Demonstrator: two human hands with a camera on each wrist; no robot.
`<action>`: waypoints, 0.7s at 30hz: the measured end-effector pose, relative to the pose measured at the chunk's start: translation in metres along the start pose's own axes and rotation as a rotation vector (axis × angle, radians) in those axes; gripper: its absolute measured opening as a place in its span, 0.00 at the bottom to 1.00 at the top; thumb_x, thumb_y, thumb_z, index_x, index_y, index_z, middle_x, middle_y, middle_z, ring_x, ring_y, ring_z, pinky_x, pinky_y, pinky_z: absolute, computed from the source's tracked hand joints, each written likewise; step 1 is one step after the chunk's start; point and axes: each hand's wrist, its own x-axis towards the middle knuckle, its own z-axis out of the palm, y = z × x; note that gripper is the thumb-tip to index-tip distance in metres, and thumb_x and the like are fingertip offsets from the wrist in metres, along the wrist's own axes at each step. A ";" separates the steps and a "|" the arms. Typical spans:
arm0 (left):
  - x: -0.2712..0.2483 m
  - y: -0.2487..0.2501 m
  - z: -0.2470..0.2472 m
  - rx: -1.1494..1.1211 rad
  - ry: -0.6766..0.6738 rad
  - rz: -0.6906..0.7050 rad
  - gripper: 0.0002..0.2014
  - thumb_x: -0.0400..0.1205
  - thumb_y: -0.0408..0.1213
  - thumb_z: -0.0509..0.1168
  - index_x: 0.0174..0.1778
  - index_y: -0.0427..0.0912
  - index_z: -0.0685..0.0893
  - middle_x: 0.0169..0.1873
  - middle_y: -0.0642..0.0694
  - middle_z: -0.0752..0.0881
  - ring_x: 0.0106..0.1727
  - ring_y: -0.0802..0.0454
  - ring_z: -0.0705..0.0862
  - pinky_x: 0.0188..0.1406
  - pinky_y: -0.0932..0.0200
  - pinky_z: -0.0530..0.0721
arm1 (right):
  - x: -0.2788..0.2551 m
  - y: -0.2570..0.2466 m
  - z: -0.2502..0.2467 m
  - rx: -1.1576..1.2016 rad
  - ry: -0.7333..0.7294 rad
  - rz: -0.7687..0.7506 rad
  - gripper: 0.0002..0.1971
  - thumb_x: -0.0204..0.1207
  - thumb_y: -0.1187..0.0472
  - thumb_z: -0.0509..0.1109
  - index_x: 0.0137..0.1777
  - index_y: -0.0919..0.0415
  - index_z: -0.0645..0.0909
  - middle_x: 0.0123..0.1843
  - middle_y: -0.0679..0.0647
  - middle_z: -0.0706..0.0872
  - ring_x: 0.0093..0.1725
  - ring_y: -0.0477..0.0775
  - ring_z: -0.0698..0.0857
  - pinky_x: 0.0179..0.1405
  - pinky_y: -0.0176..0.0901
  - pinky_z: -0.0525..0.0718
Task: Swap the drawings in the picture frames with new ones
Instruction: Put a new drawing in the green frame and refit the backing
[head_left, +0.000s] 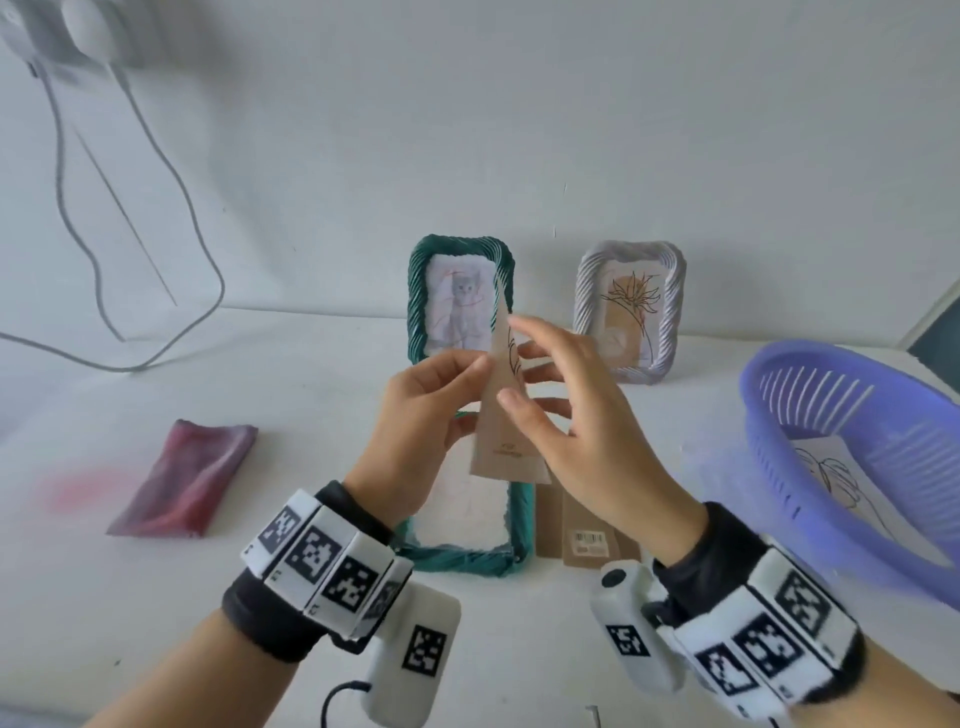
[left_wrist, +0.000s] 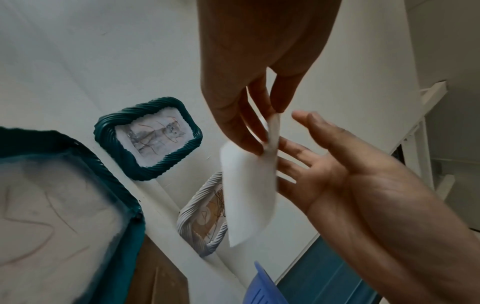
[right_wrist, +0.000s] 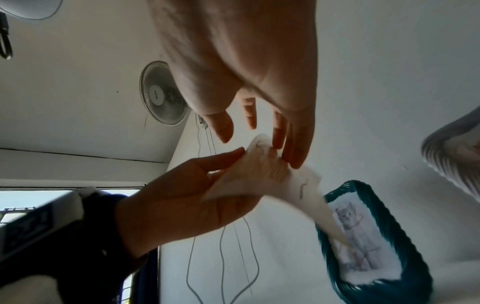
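A tan drawing card (head_left: 506, 436) with a black line sketch is held upright and edge-on over the table; it looks pale in the left wrist view (left_wrist: 246, 195). My left hand (head_left: 480, 369) pinches its left edge between thumb and fingers. The right hand (head_left: 540, 374) is spread, straight fingers behind the card and the thumb in front, just touching it. Below them a green frame (head_left: 522, 519) lies flat with a white sheet inside. A second green frame (head_left: 415, 301) with a cat picture and a pale frame (head_left: 670, 312) with a flower drawing stand against the wall.
Brown backing boards (head_left: 587, 525) lie beside the flat frame. A purple basket (head_left: 831, 374) at the right holds a line drawing (head_left: 831, 478). A folded red cloth (head_left: 187, 478) lies at the left. Grey cables (head_left: 78, 234) hang down the wall at the far left.
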 end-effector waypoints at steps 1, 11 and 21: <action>0.000 0.001 -0.004 0.023 -0.011 -0.001 0.13 0.75 0.39 0.63 0.47 0.33 0.85 0.45 0.35 0.87 0.44 0.44 0.86 0.46 0.52 0.86 | 0.001 -0.002 0.006 0.017 0.002 0.008 0.24 0.79 0.55 0.65 0.74 0.46 0.66 0.62 0.48 0.74 0.62 0.40 0.77 0.60 0.37 0.81; 0.006 0.004 -0.037 0.243 -0.014 0.045 0.10 0.82 0.26 0.57 0.54 0.32 0.83 0.52 0.42 0.88 0.51 0.49 0.87 0.52 0.54 0.85 | 0.013 0.001 0.031 -0.010 0.197 0.114 0.24 0.75 0.77 0.58 0.64 0.55 0.78 0.61 0.45 0.82 0.52 0.36 0.80 0.52 0.24 0.74; 0.007 -0.012 -0.068 0.283 0.053 -0.008 0.10 0.77 0.25 0.65 0.50 0.44 0.83 0.53 0.47 0.85 0.50 0.49 0.86 0.50 0.54 0.86 | 0.015 0.005 0.037 0.135 0.332 0.222 0.19 0.75 0.78 0.58 0.54 0.58 0.82 0.38 0.56 0.86 0.25 0.50 0.70 0.26 0.26 0.70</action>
